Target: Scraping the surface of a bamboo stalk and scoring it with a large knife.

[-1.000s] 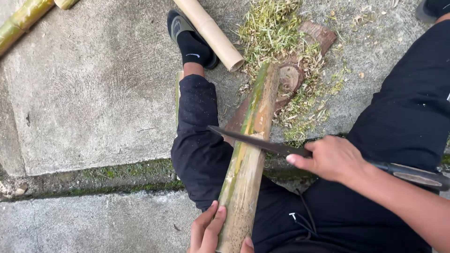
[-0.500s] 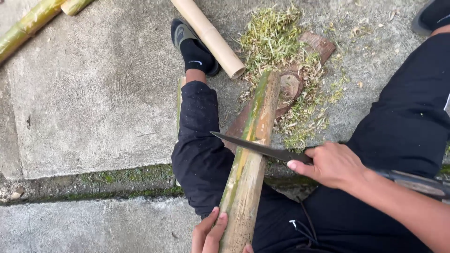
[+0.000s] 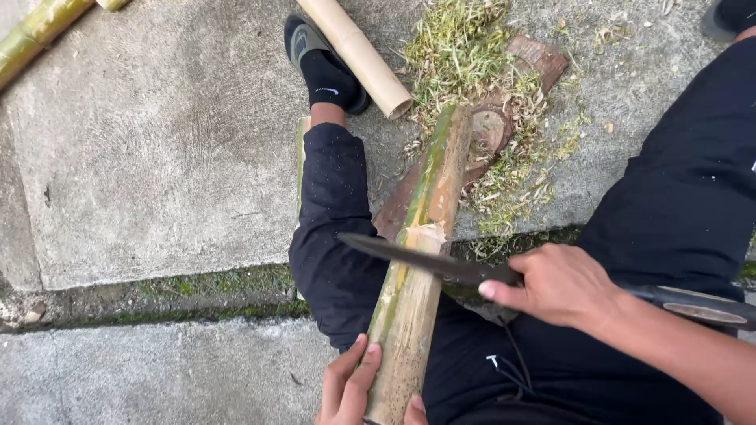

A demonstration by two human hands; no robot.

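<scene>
We found the left hand (image 3: 354,386) clasping the near end of the bamboo pole (image 3: 417,267), apparently to brace it along the leg with its far end on the wood block (image 3: 504,126). The knife (image 3: 425,260) lay across the pole's green skin, angled for paring. The right hand (image 3: 559,285) was clenched round its handle.

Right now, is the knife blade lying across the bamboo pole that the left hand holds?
Yes, the knife blade crosses the bamboo pole, gripped by the right hand, while the left hand holds the pole's near end.
</scene>
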